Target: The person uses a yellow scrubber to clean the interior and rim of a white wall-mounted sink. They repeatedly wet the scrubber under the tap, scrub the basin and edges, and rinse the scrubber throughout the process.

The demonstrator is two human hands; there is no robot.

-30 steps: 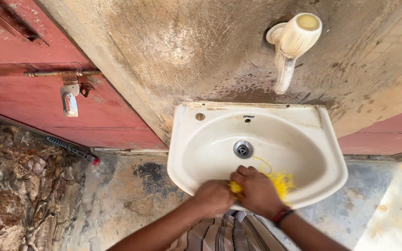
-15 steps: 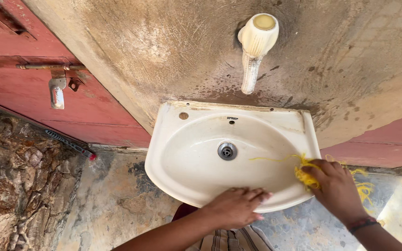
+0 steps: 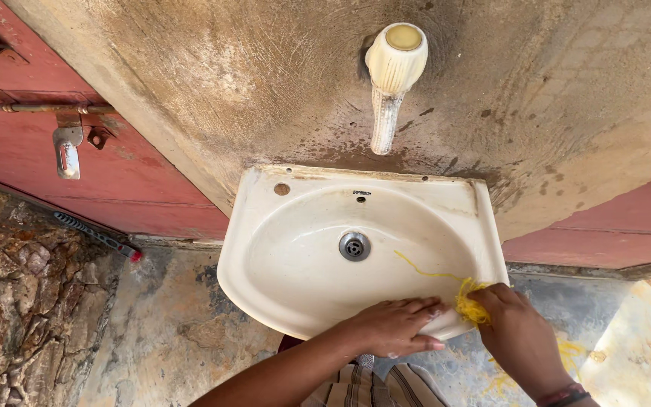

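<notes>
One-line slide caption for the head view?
Right hand rubs a yellow scrubber on the sink rim; left hand braces it.

Left hand flat, fingers extended, right hand curled, fingers bunched, forearms angled inward

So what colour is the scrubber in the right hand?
Yellow: the stringy scrubber in the right hand, seen in the head view.
</notes>
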